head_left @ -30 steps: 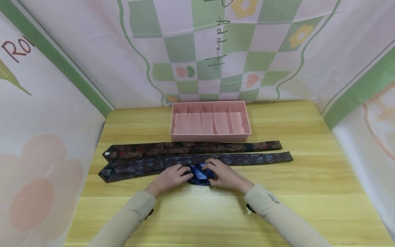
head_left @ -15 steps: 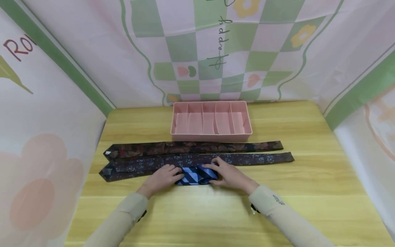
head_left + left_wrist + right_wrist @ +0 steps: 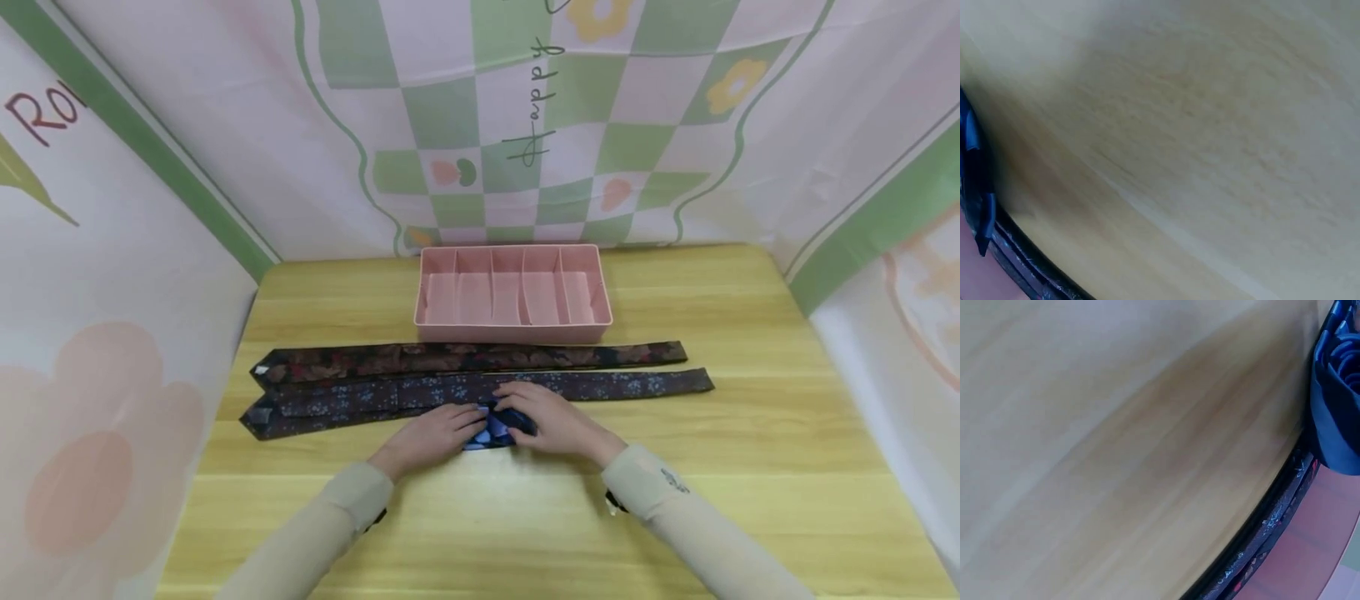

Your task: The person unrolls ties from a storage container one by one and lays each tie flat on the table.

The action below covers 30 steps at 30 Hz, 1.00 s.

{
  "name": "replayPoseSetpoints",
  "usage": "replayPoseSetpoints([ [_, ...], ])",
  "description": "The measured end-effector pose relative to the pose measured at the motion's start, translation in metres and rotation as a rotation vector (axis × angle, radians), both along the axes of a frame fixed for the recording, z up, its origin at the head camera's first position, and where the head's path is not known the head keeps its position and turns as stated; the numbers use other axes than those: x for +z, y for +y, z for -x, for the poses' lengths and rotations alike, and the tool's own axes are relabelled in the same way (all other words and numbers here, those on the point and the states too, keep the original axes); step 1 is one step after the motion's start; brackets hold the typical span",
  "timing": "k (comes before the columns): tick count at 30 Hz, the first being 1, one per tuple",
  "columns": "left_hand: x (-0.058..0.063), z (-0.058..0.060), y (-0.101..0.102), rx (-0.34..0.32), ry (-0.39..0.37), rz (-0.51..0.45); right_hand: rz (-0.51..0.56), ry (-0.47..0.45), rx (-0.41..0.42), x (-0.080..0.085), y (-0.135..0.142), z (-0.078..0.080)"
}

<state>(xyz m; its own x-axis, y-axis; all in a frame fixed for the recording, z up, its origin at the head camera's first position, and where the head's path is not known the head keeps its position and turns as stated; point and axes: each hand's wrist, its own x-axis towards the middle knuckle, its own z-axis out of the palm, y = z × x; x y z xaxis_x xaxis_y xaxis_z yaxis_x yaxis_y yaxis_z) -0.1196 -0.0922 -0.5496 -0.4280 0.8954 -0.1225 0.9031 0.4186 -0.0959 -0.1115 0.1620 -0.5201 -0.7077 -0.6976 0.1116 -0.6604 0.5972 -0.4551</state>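
A blue striped necktie (image 3: pixel 495 427), partly rolled up, lies on the table between the two hands. My right hand (image 3: pixel 555 423) grips the roll from the right, with fingers over its far side and thumb on the near side. From the left, my left hand (image 3: pixel 438 435) pinches the tie's other end, its fingers covering part of the cloth. Spiral layers of the rolled tie (image 3: pixel 1338 419) show at the edge of the right wrist view. The left wrist view catches only a sliver of the blue tie (image 3: pixel 974 169); neither hand appears in the wrist views.
Just beyond the hands, a dark necktie with small blue flowers (image 3: pixel 637 384) lies flat lengthwise. Behind it is a brown and red floral necktie (image 3: pixel 330 367). A pink box with several compartments (image 3: pixel 513 333) stands farther back on the wooden table (image 3: pixel 750 467), near the fabric wall.
A stretch of striped tie showed left of the roll half a second ago; now the left hand has come rightward, close to the right hand, and less of the tie shows.
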Motion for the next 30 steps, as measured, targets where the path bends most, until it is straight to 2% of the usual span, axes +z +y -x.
replayPoseSetpoints([
  [4,0.0,-0.002,0.005,0.052,-0.098,0.113,-0.016,-0.01,0.064,0.0,0.004,-0.002],
  [8,0.0,-0.003,0.01,0.079,-0.157,0.099,-0.049,-0.038,0.053,0.0,0.006,-0.002],
  [14,0.0,-0.002,0.017,0.081,-0.132,0.074,-0.041,-0.045,-0.042,0.0,0.008,-0.002],
  [19,0.001,-0.004,0.017,0.083,-0.131,0.072,-0.019,0.015,-0.119,-0.002,0.01,-0.004],
  [24,0.0,-0.006,0.012,0.076,-0.125,0.041,0.023,0.102,-0.137,-0.006,0.019,-0.004],
  [30,-0.002,-0.007,0.006,0.078,-0.138,0.034,0.032,0.062,-0.153,-0.007,0.035,-0.007],
])
